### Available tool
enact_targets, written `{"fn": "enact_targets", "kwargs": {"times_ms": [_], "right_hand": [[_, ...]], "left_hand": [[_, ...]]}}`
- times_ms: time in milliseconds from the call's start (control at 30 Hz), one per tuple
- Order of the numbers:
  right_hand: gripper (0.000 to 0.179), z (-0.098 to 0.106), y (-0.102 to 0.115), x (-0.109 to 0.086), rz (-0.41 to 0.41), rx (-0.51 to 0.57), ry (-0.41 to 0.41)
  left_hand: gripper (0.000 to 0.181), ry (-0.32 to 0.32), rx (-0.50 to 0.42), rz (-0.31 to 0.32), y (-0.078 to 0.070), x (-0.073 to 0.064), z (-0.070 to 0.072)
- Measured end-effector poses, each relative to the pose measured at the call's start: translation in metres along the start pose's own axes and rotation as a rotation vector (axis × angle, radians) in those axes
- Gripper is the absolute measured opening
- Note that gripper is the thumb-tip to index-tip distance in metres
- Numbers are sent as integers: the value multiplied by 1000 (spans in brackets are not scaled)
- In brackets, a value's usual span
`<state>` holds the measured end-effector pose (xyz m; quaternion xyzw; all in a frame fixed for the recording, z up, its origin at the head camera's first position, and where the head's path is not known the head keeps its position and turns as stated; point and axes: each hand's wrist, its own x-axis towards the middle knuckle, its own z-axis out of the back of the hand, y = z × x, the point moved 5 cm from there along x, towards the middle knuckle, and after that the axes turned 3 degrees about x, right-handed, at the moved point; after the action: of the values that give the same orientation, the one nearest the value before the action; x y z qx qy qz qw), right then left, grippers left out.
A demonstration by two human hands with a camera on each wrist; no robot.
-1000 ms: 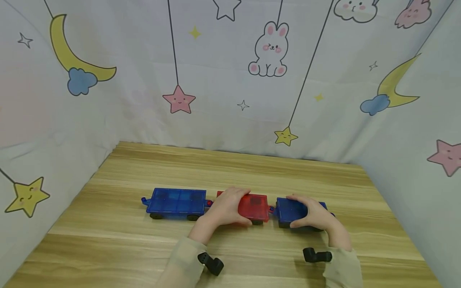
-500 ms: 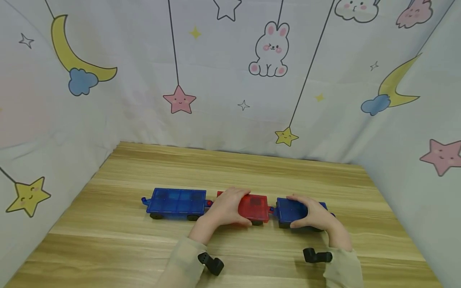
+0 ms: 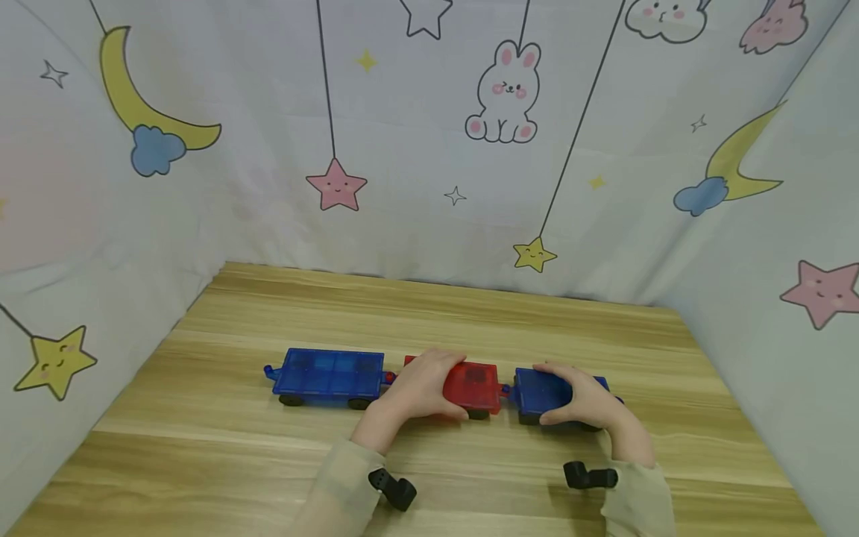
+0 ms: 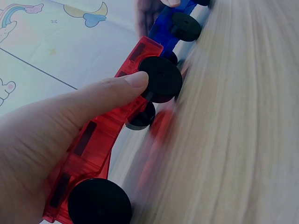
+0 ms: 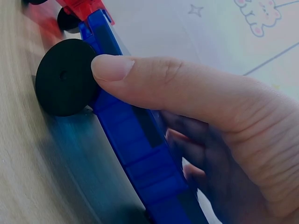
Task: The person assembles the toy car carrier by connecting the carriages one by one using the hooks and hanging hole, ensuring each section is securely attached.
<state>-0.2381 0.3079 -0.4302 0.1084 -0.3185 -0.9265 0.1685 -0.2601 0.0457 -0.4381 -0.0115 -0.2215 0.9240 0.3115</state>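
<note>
Three flat toy train cars stand in a row on black wheels. My left hand (image 3: pixel 423 388) spans the middle red toy car (image 3: pixel 472 384), gripping it from front and back. In the left wrist view its thumb (image 4: pixel 107 95) lies along the red side, the tip at a wheel (image 4: pixel 161 77). My right hand (image 3: pixel 582 397) grips the right-hand blue toy car (image 3: pixel 540 389) the same way. Its thumb (image 5: pixel 163 84) reaches the edge of a black wheel (image 5: pixel 64 77) in the right wrist view. The left-hand blue toy car (image 3: pixel 332 371) is untouched, its hook pointing left.
The cars are linked end to end by small couplings (image 3: pixel 505 390). Under them is a wood-grain table (image 3: pixel 429 313). White cloth (image 3: pixel 403 239) printed with stars, moons and a rabbit walls in the back and both sides.
Both hands and the cars keep their places. Only the head view has shifted very slightly.
</note>
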Motion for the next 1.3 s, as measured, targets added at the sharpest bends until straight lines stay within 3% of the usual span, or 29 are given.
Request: {"fn": "enact_targets", "kwargs": {"times_ms": [567,800,900,1000,1133,1300], "right_hand": [[92,-1,5,4,-29,-7,7],[90,4,14,4,-6,-1,-18],[77,8,24,4,54,-35,-104],[61,13,37,6,145,-102,-259],[51,16,57,9,249,-264,-516],[49,11,76,14,294,-410,-762]], "left_hand": [[94,19,62,-20,2,-1,1],[96,41,10,-34,5,-3,7],[92,30,-6,-57,5,-5,13],[84,-36,20,-99,6,-7,20],[75,-219,101,-139,9,-10,34],[60,-424,168,-118,21,-18,51]]}}
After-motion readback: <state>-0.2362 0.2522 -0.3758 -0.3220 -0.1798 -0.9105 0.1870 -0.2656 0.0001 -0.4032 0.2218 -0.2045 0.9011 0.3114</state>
